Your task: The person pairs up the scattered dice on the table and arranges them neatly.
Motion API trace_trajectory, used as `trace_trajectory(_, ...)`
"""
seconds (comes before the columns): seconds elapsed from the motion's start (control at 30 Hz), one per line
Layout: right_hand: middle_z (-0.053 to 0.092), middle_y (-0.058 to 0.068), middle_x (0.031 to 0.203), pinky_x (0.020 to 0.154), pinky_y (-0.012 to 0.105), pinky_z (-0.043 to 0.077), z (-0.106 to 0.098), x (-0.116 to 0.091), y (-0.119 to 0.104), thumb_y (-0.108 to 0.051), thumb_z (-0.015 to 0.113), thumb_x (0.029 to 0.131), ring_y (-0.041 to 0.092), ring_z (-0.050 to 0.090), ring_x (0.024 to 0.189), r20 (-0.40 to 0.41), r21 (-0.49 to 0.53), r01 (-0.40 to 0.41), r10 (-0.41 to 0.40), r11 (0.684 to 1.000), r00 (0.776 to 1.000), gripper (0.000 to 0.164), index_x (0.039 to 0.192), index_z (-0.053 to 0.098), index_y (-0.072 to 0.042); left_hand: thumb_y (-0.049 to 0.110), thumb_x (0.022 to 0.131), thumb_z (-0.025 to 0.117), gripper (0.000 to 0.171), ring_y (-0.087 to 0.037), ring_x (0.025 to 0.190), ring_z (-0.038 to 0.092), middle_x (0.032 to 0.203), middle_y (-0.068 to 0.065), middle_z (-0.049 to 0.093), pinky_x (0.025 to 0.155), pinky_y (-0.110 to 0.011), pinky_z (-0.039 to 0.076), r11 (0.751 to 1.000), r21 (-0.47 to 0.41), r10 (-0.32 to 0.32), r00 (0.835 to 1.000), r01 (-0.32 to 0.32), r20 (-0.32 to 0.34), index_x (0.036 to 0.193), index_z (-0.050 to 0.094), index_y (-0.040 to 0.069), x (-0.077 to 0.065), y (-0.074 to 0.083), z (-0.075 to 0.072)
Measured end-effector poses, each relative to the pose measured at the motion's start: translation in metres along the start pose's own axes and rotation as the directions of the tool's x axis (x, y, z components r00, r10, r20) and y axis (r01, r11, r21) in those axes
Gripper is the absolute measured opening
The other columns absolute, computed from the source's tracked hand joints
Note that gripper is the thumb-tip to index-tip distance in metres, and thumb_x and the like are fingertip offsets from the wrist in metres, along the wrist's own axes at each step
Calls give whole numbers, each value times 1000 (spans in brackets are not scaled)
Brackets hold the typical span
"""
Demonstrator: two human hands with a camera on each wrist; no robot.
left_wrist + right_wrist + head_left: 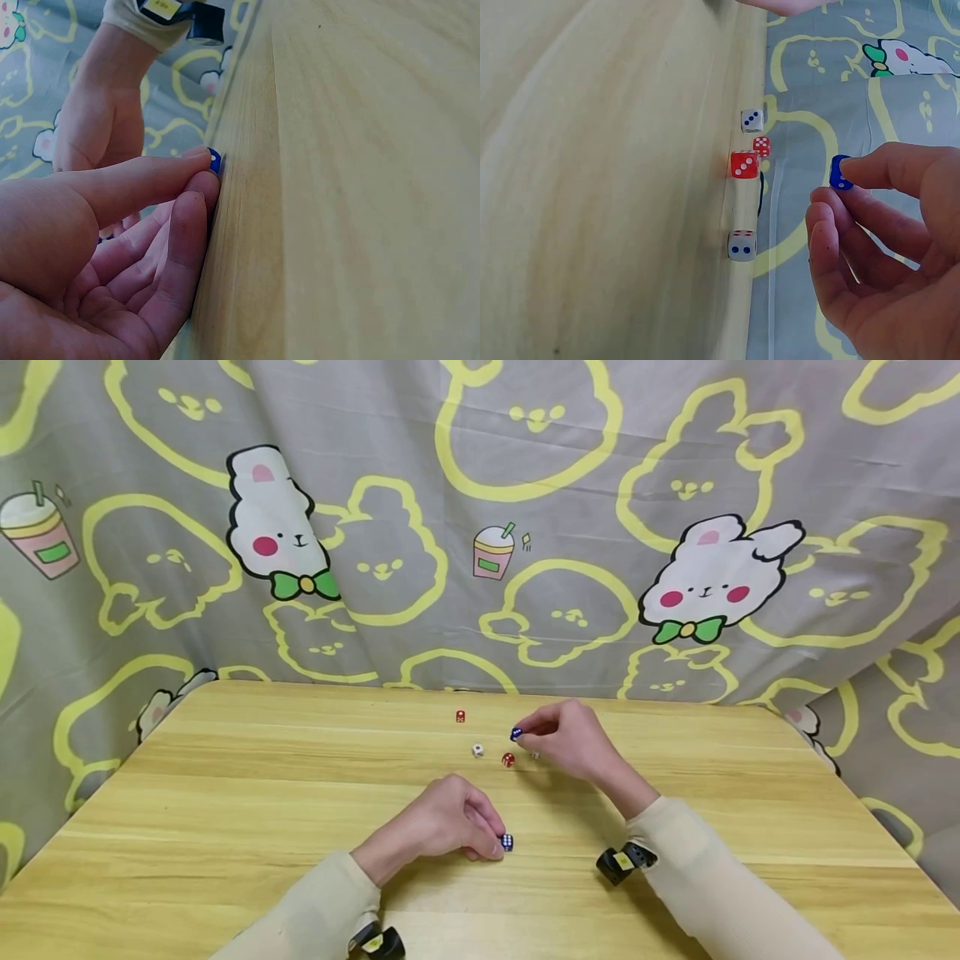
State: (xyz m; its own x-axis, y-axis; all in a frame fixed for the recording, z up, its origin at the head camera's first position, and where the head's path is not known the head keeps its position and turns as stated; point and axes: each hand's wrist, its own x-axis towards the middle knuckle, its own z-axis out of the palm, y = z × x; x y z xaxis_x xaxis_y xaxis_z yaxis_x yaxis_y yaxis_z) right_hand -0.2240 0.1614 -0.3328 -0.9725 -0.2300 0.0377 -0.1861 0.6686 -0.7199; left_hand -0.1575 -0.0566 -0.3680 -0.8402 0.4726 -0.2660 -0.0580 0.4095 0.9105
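Note:
My left hand (pixel 447 818) pinches a blue die (pixel 507 842) between thumb and fingers, low at the tabletop near the middle. The left wrist view shows only a corner of that blue die (pixel 215 160) past the fingertips. Farther back, my right hand (pixel 573 742) holds a second blue die (pixel 516 734) by thumb and fingertips, raised above the table in the right wrist view. Close by stand a red die (pixel 508 760) and a white die (pixel 477 750). Another white die (pixel 536 755) is partly covered by the right hand. A second red die (pixel 461 717) lies farthest back.
The wooden table (pixel 247 793) reaches back to a grey curtain (pixel 465 635) with yellow cartoon outlines. Black wrist cameras are strapped at both sleeves; the one on the right (pixel 617 865) hangs low beside the forearm.

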Motion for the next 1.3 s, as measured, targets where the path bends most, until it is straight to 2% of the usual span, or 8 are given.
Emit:
trace_trajectory(0.37, 83, 1, 99, 79, 28, 55, 2, -7, 1, -22, 79, 95, 12, 71, 90, 10, -2, 15, -15, 1000, 1000, 13, 103, 84, -13, 1, 76, 90, 17, -10, 62, 70, 78, -7, 80, 62, -28, 61, 1000, -5, 7, 1000, -7, 3, 89, 79, 3, -1, 0, 0)
trace_trajectory(0.57, 83, 0, 96, 78, 29, 55, 2, -13, 1, -22, 80, 94, 10, 71, 87, 8, -19, 24, -23, 1000, 1000, 13, 102, 85, -14, 1, 76, 90, 17, -10, 62, 70, 79, -7, 80, 62, -28, 61, 1000, -5, 3, 1000, -3, 4, 89, 79, 3, 0, 1, 0)
trace_trajectory(1.3, 81, -2, 95, 76, 28, 53, 6, -39, 5, -16, 82, 92, 11, 67, 85, 46, -4, -63, 63, 998, 997, 9, 100, 85, -16, 1, 76, 91, 18, -10, 62, 70, 78, -6, 80, 62, -27, 61, 1000, 1, 4, 1000, -4, 2, 89, 79, 4, 0, -2, 0)
